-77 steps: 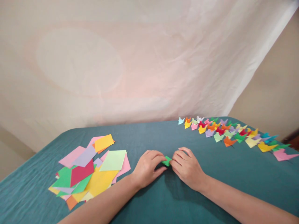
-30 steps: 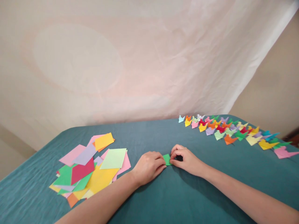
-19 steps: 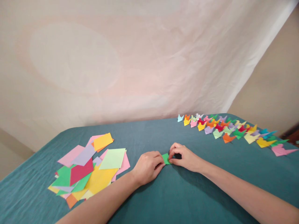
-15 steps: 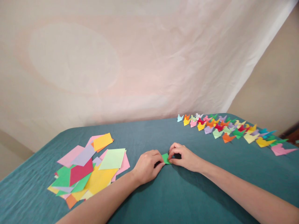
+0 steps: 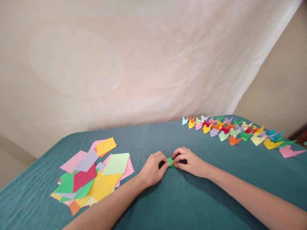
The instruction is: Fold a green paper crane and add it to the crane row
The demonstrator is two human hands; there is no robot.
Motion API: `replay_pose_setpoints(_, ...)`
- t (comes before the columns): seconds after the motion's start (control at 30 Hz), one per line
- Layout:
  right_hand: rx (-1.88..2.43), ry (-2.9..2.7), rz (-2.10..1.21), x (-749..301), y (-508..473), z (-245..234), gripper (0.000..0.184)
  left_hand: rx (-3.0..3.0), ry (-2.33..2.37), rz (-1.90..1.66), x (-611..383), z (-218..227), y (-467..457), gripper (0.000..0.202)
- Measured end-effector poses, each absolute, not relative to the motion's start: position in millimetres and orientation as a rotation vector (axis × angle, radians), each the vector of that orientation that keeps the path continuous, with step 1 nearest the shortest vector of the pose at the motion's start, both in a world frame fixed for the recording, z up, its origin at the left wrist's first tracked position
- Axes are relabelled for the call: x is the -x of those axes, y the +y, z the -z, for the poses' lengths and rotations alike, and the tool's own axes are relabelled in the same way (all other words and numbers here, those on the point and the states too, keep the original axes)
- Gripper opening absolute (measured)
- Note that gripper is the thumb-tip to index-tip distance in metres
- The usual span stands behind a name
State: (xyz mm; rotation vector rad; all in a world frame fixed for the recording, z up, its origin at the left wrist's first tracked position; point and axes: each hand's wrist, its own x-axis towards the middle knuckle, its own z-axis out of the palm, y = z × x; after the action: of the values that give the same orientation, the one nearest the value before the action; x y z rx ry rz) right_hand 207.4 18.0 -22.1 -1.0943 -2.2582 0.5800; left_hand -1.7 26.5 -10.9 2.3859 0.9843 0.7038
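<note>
A small folded green paper (image 5: 171, 162) lies on the teal tablecloth (image 5: 168, 204) between my two hands. My left hand (image 5: 152, 169) curls its fingers and pinches the paper's left side. On the paper's right side, my right hand (image 5: 189, 161) presses bent fingertips together. Most of the paper is hidden under the fingers, so its folded shape is unclear.
A loose pile of coloured paper squares (image 5: 93, 174) lies at the left of the table. Several folded paper birds (image 5: 236, 132) stand in rows at the far right. A pale cloth backdrop (image 5: 120, 64) hangs behind the table.
The green paper looks smaller and more covered than a second ago. My fingertips have closed in over it from both sides. The view has shifted slightly.
</note>
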Motion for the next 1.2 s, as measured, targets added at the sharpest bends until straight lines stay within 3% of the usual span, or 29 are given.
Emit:
replay_pose_setpoints(0.4,1.015,-2.273,-0.536,-207,18,26,0.008,-2.352,1.002,-0.715,0,15,29,0.008)
replay_pose_setpoints(0.77,0.828,-2.478,-0.31,-212,6,24,0.035,-2.348,1.012,-0.727,-2,17,30,0.009)
replay_pose_setpoints(1.2,0.789,-2.605,-0.091,-212,2,27,0.032,-2.382,1.018,-0.78,-1,19,26,0.007)
